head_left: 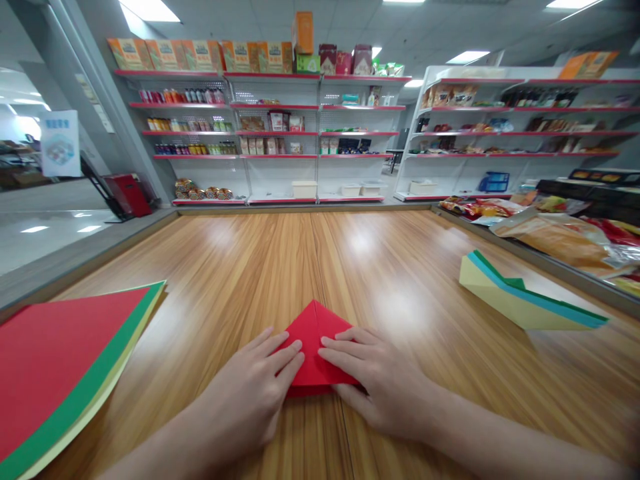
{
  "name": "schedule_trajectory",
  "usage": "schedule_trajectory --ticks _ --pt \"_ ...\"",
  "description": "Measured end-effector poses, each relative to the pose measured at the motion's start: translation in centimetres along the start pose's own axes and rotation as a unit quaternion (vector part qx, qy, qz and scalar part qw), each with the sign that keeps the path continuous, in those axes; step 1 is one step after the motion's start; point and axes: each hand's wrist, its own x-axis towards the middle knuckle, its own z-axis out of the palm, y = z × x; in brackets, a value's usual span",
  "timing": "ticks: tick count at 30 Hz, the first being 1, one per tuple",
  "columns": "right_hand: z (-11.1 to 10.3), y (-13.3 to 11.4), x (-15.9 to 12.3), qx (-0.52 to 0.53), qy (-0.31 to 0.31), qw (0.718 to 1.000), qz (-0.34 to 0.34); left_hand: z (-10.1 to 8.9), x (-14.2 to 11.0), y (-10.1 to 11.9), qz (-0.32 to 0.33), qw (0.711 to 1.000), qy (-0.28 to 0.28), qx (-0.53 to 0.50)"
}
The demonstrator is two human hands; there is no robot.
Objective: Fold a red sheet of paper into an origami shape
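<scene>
A sheet of red paper, folded to a point at its far end, lies on the table in front of me. A crease runs down from its tip. My left hand holds its left side, fingers on top and close together; the thumb is hidden. On the right side, my right hand grips the paper with fingers on top and the thumb at the near edge. Both hands' fingertips almost meet near the middle crease.
A stack of coloured paper, red uppermost, lies at the left. To the right stands a folded paper boat in yellow, blue and green. Snack packets fill the bin past the table's right edge. Stocked shelves stand behind the table.
</scene>
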Motion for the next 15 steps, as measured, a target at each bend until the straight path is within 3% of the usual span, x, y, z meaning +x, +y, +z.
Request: schedule_trajectory --ticks 8,11,15 --pt "0.0 1.0 0.0 0.015 0.004 1.000 -0.008 0.2 0.0 -2.4 0.004 1.000 -0.010 -0.023" --pt "0.1 1.3 0.0 0.044 0.009 0.999 0.001 0.5 -0.1 -2.1 -0.013 0.999 -0.018 -0.035" --pt "0.2 1.3 0.0 0.065 -0.001 0.998 0.015 1.0 -0.4 -1.0 -0.013 0.999 0.012 -0.035"
